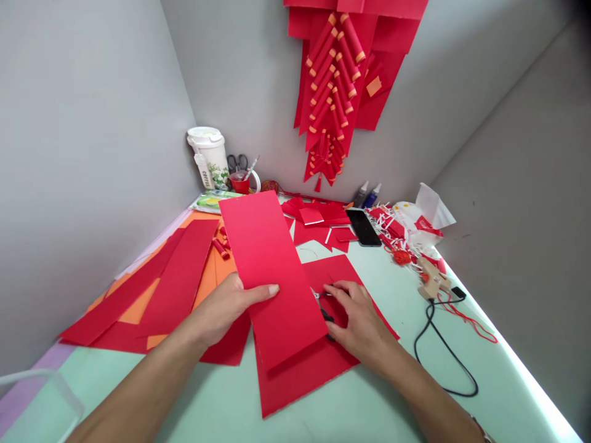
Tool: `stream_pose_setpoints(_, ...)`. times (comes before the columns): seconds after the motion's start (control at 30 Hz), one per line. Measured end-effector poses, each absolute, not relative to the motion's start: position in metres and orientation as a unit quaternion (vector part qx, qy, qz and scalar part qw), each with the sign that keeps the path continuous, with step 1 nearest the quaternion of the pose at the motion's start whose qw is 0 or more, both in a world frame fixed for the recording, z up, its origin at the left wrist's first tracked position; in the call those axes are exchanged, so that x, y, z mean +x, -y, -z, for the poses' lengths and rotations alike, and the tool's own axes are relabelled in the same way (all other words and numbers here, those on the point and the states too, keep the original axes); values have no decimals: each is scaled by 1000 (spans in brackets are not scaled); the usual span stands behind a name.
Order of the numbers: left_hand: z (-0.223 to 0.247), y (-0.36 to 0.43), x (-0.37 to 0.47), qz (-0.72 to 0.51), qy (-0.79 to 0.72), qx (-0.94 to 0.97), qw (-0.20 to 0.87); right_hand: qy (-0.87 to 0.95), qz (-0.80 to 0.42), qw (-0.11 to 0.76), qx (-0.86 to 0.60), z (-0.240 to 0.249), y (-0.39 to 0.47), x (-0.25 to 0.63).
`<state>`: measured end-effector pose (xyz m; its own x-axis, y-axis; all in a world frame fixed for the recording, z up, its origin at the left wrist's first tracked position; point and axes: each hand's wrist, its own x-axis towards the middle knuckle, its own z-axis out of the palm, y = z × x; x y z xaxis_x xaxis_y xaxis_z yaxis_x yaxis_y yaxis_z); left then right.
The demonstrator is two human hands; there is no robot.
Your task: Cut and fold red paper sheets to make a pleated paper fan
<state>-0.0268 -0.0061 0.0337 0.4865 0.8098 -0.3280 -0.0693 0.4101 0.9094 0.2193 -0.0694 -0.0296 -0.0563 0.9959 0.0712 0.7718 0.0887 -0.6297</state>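
A long red paper strip (272,264) is held up by my left hand (235,304), thumb on its face and fingers behind it. Behind and under the strip, a larger red sheet (295,394) lies on the pale green table (378,406). My right hand (353,314) is over that sheet at the strip's right edge, its fingers at a small pair of scissors (327,317) with dark handles. The strip hides part of the scissors. Whether the fingers grip the scissors or only touch them is unclear.
Red strips (180,277) and orange paper lie at the left. A white cup (210,160) and a red pot with scissors stand at the back left. A phone (364,227), paper scraps and a glue gun (431,280) with a cable lie right. Red paper firecrackers (337,80) hang on the wall.
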Motion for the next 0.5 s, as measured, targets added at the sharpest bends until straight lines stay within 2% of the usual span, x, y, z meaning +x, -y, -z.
stream_pose_setpoints(0.23, -33, 5, -28, -302, -395, 419, 760, 646, -324, 312, -617, 15, 69, 218)
stream_pose_setpoints(0.5, -33, 4, -29, -300, -393, 413, 765, 698, -367, 300, -537, 17, 70, 218)
